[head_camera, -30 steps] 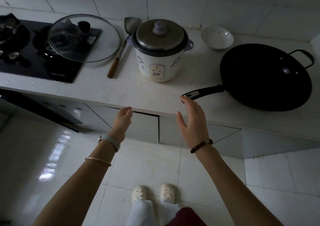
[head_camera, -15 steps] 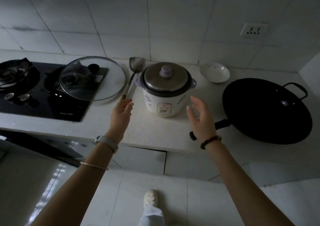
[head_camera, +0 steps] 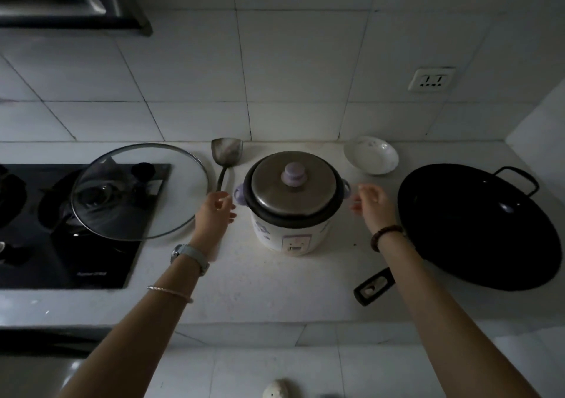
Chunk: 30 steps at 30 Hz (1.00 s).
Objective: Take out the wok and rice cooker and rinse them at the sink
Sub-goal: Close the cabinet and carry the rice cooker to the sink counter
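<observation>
The wok (head_camera: 477, 229) sits right of frame, handle (head_camera: 373, 286) pointing lower centre. The cooker (head_camera: 293, 211) stands upright at centre, lid (head_camera: 293, 183) on, squarely between both hands: left hand (head_camera: 214, 211) just beside its left lug (head_camera: 239, 190), right hand (head_camera: 371, 203) slightly farther off, both loosely spread, holding nothing (neither plainly touches it). The print on the hob (head_camera: 91, 244) is unreadable.

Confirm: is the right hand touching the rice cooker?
Apart. The head view shows a strip of bare counter between the right hand and the side of the rice cooker.
</observation>
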Tool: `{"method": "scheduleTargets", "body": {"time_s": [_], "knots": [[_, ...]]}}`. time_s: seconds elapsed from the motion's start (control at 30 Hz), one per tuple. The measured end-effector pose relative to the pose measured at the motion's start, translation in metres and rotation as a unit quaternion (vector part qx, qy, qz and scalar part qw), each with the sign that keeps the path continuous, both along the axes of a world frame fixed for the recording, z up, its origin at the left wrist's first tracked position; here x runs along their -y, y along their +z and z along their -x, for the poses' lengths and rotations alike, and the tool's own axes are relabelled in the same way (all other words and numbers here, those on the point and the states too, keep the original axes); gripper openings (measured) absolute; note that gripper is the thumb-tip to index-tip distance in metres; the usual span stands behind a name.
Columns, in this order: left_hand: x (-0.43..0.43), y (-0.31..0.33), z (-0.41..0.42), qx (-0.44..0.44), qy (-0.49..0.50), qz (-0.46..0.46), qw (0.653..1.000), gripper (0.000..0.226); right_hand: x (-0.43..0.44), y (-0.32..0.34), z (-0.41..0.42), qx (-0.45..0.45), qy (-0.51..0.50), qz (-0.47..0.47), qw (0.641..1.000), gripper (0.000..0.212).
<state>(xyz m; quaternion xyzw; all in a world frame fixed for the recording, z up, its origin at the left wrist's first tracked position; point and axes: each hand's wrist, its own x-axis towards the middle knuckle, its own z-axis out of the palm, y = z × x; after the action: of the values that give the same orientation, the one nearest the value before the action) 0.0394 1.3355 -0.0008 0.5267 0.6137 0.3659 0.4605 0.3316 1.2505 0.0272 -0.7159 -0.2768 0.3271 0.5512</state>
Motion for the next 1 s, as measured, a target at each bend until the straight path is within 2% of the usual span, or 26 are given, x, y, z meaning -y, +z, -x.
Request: {"method": "scheduleTargets", "body": {"time_s": [0.1,0.3,0.43,0.67,1.0], "knots": [[-0.014,-0.006,-0.009,-0.018,-0.008,0.021,1.0,0.028,-0.016,-0.008,-0.01,0.008,0.002,0.058,0.998,0.014],[-0.03,-0.012,-0.017,-0.112,0.016,0.012,0.994,0.024,-0.045,-0.018,-0.024,0.033,0.019,0.124,0.992,0.012],[-0.037,-0.016,-0.022,-0.136,0.022,0.016,0.99,0.019,-0.058,-0.027,-0.034,0.036,0.061,0.166,0.984,0.014],[-0.034,-0.019,-0.034,-0.069,0.037,0.024,0.997,0.022,-0.062,-0.032,-0.035,0.055,0.108,0.181,0.976,0.023],[-0.022,-0.01,-0.033,-0.066,0.044,0.029,0.996,0.022,-0.061,-0.028,-0.033,0.145,0.134,0.181,0.963,0.029]]}}
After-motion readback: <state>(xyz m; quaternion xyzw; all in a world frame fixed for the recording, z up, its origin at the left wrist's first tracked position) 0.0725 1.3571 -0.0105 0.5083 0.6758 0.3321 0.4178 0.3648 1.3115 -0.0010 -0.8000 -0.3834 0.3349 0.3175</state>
